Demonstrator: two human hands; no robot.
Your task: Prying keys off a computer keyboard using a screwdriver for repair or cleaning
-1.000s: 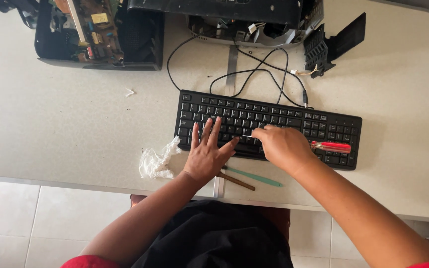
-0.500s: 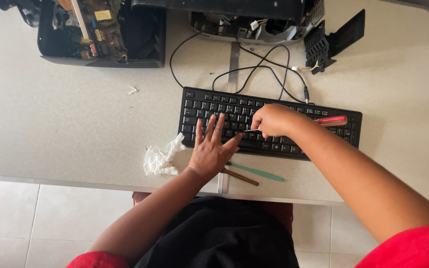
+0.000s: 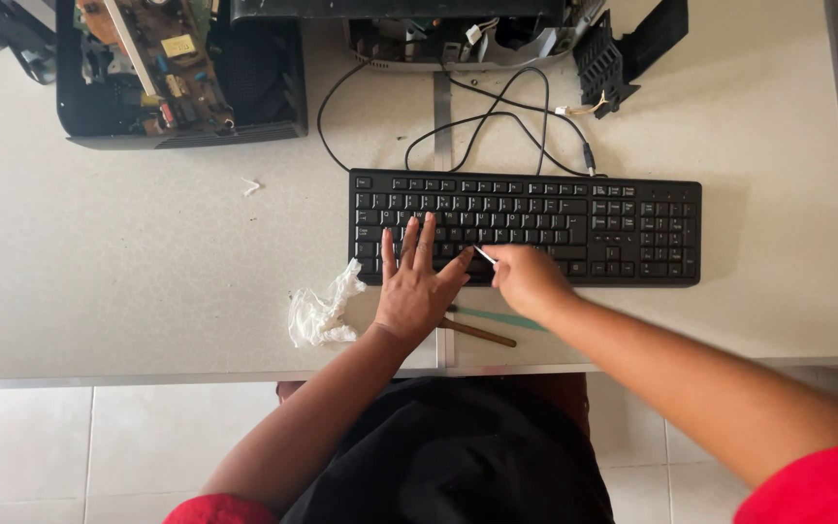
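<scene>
- black plastic keyboard (image 3: 574, 228) sits on the pale table (image 3: 128, 272)
- left hand (image 3: 417, 286) lies flat, fingers spread, on its keys
- right hand (image 3: 528, 281) is pinching a thin white stick (image 3: 484, 255) against the keys

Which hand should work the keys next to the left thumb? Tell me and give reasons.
Right hand: its fingers pinch a thin white stick whose tip sits there. Left hand lies flat, bracing the keyboard.

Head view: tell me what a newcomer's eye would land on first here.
The black keyboard at mid-table draws the eye, with the left hand flat on its lower left keys and the right hand pinching a thin white stick against the keys beside it. Behind, at the table's far left, an opened black case shows a bare circuit board. A crumpled clear wrapper lies left of the left hand.
</scene>
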